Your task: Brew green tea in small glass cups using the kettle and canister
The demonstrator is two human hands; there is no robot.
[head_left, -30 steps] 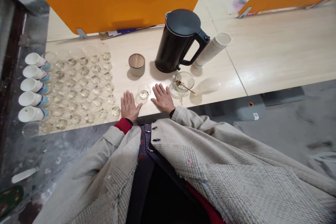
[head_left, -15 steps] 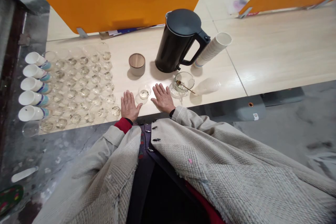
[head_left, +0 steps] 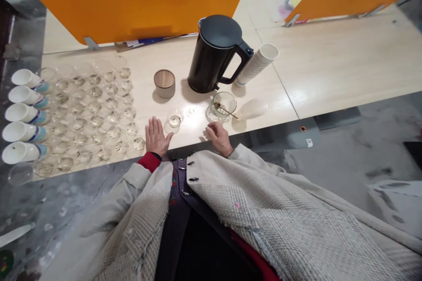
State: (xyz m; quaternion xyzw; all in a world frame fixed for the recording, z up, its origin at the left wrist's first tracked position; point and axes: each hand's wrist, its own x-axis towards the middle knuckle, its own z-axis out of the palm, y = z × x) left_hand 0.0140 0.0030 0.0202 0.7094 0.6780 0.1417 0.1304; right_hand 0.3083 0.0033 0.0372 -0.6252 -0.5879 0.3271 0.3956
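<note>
My left hand (head_left: 157, 137) lies flat on the table near its front edge, fingers stretched and thumb apart, holding nothing. Just to its right stands a small clear plastic cup (head_left: 174, 119) with dark bits in the bottom. My right hand (head_left: 219, 137) is raised at the edge with its fingers curled in and nothing visible in them. Directly beyond it sits a ribbed glass bowl (head_left: 226, 102) with a small spoon (head_left: 227, 111) resting inside, its handle over the rim. A stack of clear plastic cups (head_left: 253, 109) lies on its side to the right of the bowl.
Rows of clear cups (head_left: 95, 120) with dark bits fill the left side, beside several white paper cups (head_left: 21, 131). A black kettle (head_left: 211, 57), a lidded wooden-topped canister (head_left: 165, 83) and a leaning paper-cup stack (head_left: 257, 63) stand behind. Orange dividers (head_left: 138, 0) border the back.
My right hand has lifted from lying flat, moved right towards the glass bowl and curled its fingers. My left hand stays flat. The view has shifted slightly.
</note>
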